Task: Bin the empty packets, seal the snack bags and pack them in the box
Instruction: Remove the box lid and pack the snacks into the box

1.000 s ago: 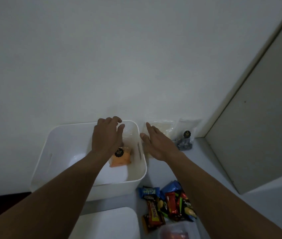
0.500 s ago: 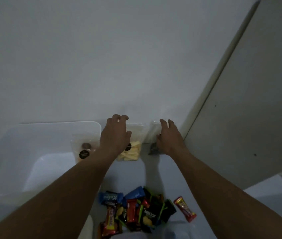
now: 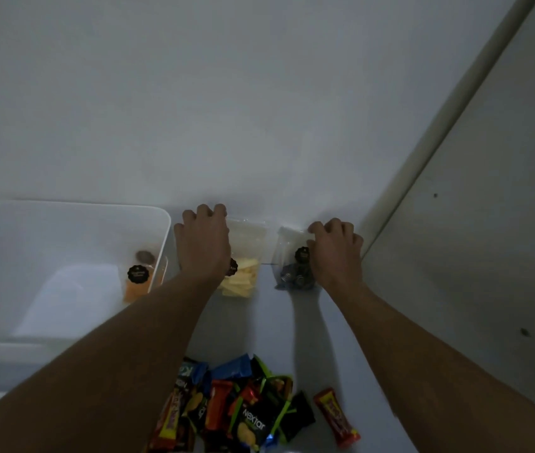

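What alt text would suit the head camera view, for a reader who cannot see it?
A person's left hand grips the top of a bag of yellow snacks and the right hand a bag of dark snacks, both against a white wall. A white box holding an orange bag stands to the left; snack wrappers lie in front.

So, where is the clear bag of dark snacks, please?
In the head view, the clear bag of dark snacks stands right of centre by the wall, its top gripped by the right hand, right of the clear bag of pale yellow sticks.
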